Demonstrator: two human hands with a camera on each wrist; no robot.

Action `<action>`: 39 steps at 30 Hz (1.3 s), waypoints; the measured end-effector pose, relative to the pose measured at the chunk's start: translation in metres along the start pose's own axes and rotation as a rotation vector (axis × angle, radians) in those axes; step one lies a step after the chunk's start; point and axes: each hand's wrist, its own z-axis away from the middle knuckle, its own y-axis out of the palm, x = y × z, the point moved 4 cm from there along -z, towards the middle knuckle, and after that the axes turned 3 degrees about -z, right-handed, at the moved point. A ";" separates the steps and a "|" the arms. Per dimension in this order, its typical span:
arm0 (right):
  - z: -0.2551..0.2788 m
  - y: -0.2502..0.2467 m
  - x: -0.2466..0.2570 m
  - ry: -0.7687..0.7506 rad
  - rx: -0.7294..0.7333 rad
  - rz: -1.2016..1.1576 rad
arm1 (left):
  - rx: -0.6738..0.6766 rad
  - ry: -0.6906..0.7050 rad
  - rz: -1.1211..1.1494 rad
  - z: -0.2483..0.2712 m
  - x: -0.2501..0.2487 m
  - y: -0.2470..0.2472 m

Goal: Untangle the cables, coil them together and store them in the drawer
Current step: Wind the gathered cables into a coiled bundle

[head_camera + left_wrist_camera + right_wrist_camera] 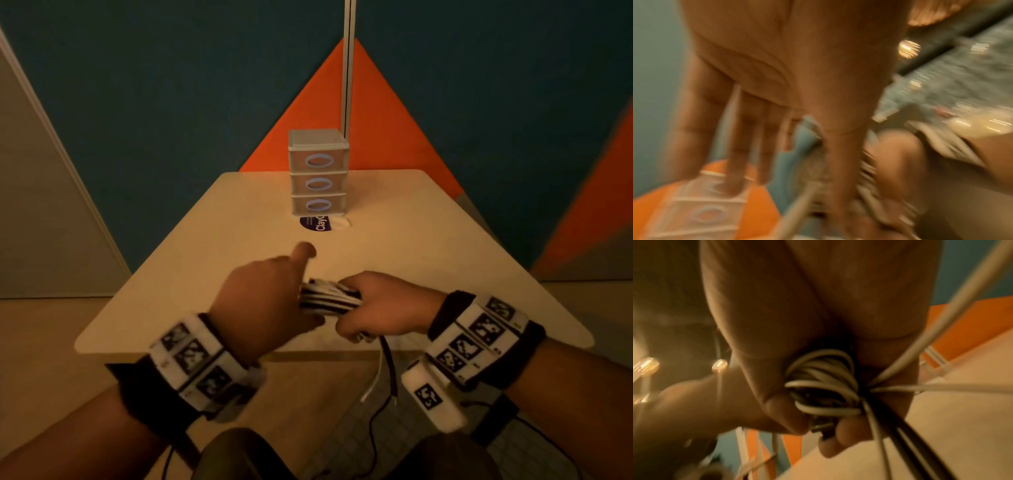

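A coil of black and white cables (329,296) hangs just above the near part of the table. My right hand (354,310) grips it, fingers and thumb curled round the loops (824,386). Loose tails (387,363) drop from that fist past the table's front edge. My left hand (291,287) is at the coil's left side with its fingers (731,162) straight and the index pointing forward; its thumb lies against the loops. A small white unit of three drawers (318,174) stands at the far middle of the table, all three pushed in. The left wrist view is blurred.
The beige table (445,257) has a purple round sticker (317,223) in front of the drawer unit. A thin white pole (347,68) rises behind the unit. Blue and orange wall panels close off the back. Thin dark wires trail over my lap below the table edge.
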 end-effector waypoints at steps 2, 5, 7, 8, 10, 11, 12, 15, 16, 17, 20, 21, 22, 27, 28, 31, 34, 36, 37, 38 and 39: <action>0.004 -0.012 -0.002 -0.013 -0.019 -0.137 | 0.002 -0.025 0.172 0.001 0.020 -0.005; 0.009 -0.015 0.005 -0.094 -0.001 -0.411 | 0.080 0.038 0.686 0.001 0.027 0.005; 0.011 -0.008 0.017 -0.178 0.074 -0.519 | 0.139 0.194 0.960 -0.002 0.016 0.013; 0.014 -0.003 0.023 -0.221 0.115 -0.559 | 0.175 0.313 1.053 -0.002 0.008 0.018; 0.016 0.006 0.032 -0.292 0.181 -0.628 | 0.245 0.458 1.232 0.001 -0.006 0.017; 0.016 0.010 0.034 -0.311 0.208 -0.655 | 0.254 0.470 1.300 0.002 -0.009 0.014; 0.016 0.013 0.037 -0.314 0.234 -0.682 | 0.248 0.478 1.360 0.003 -0.012 0.011; 0.016 0.016 0.040 -0.331 0.294 -0.700 | 0.226 0.482 1.484 0.005 -0.015 0.003; 0.017 0.015 0.042 -0.340 0.307 -0.688 | 0.214 0.485 1.480 0.005 -0.016 0.000; 0.017 0.015 0.042 -0.347 0.323 -0.680 | 0.199 0.486 1.460 0.004 -0.017 -0.003; 0.018 0.015 0.046 -0.380 0.369 -0.640 | 0.127 0.422 1.425 0.001 -0.016 -0.004; 0.017 0.017 0.046 -0.386 0.364 -0.638 | 0.095 0.400 1.423 0.000 -0.014 -0.003; 0.017 0.018 0.047 -0.388 0.351 -0.639 | 0.053 0.383 1.406 -0.002 -0.013 -0.002; 0.016 0.018 0.037 -0.322 0.259 -0.661 | -0.141 0.347 1.394 -0.004 -0.005 -0.006; 0.016 0.019 0.032 -0.301 0.257 -0.608 | -0.163 0.335 1.422 -0.005 -0.002 -0.008; 0.015 0.028 0.016 -0.245 0.313 -0.491 | -0.195 0.269 1.576 -0.009 0.003 -0.014; 0.015 0.034 0.006 -0.201 0.332 -0.467 | -0.165 0.204 1.699 -0.010 0.005 -0.014; 0.016 0.032 0.000 -0.183 0.310 -0.433 | -0.100 0.177 1.744 -0.009 0.005 -0.011; 0.016 0.030 -0.004 -0.177 0.300 -0.414 | -0.080 0.172 1.718 -0.009 0.006 -0.009; 0.016 0.028 -0.007 -0.165 0.286 -0.390 | -0.073 0.178 1.641 -0.008 0.008 -0.008; 0.016 0.025 -0.011 -0.149 0.270 -0.367 | -0.071 0.199 1.513 -0.008 0.009 -0.008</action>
